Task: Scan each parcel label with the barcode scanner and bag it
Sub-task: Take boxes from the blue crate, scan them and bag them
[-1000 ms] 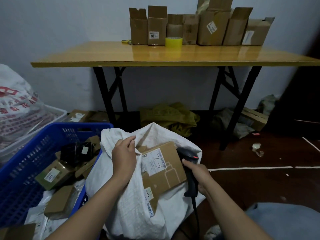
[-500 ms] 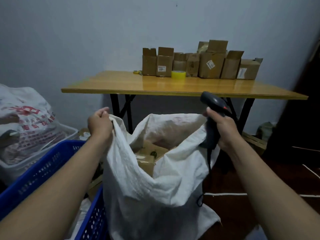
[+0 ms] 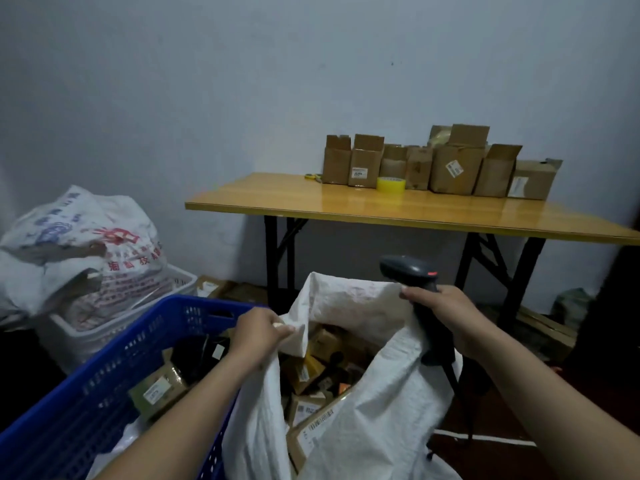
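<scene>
— Two grips in view, both busy. The left grip (image 3: 258,336) has its fingers curled round the near-left rim of the white sack (image 3: 381,410), bunching the cloth.

— And the right?

— The right grip (image 3: 446,313) is clenched round the handle of the barcode scanner (image 3: 410,271). The scanner's head is up with its nose pointing left, and a small red light shows on top. The sack's far rim looks pinched against the handle under the same fingers, but I can't tell that for certain.

— Where are the parcels?

— Inside the sack, whose mouth is held wide between the two grips. Several small brown boxes lie jumbled deep down, too dim for me to count. One larger labelled parcel (image 3: 311,434) lies tilted at the near side, label up, partly under a fold of cloth.

— Anything outside it?

— A blue crate (image 3: 104,386) touches the sack's left side. A brown labelled box (image 3: 157,389) and a dark packet (image 3: 194,355) lie in it.

— Surroundings?

— A wooden surface (image 3: 381,209) on black folding legs stands behind the sack, against the wall. A row of open cartons (image 3: 453,168) sits along its back edge, with a yellow tape roll (image 3: 390,184) just in front of them. At far left, a printed bag (image 3: 86,244) is heaped on a white basket (image 3: 104,327).
</scene>
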